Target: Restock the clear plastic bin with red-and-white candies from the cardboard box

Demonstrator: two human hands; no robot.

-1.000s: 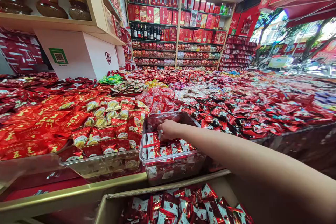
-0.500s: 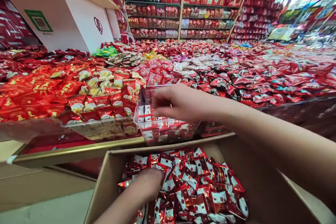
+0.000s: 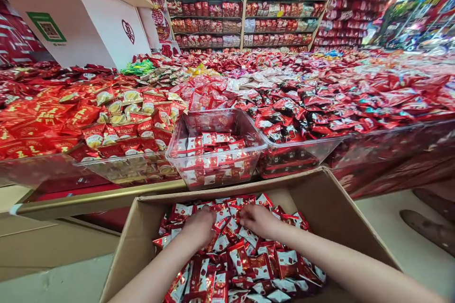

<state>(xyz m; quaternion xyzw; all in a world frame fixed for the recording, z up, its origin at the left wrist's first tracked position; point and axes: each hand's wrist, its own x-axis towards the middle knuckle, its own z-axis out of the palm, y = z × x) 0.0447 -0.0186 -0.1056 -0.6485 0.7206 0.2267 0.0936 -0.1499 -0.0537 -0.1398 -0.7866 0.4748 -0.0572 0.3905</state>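
A cardboard box (image 3: 341, 208) full of red and white wrapped packets (image 3: 249, 265) stands in front of me. Inside it, my left hand (image 3: 201, 227) reaches down among the packets, its fingers mostly hidden behind the back of the hand. My right hand (image 3: 259, 220) is a little to the right, on the same heap, with curled fingers at the packets; what they hold is too small to tell. Just beyond the box, a clear plastic bin (image 3: 216, 154) holds similar packets, laid in rows in its lower part.
Clear bins of durian packets (image 3: 131, 123) and of red and black packets (image 3: 287, 113) flank the plastic bin. A white counter block (image 3: 103, 19) stands at the left, stocked shelves (image 3: 213, 23) at the back. Dark slippers (image 3: 423, 227) show on the floor at right.
My right hand has moved from the clear plastic bin down into the cardboard box, beside my left hand. The view has shifted slightly, and the inside of the bin now shows.
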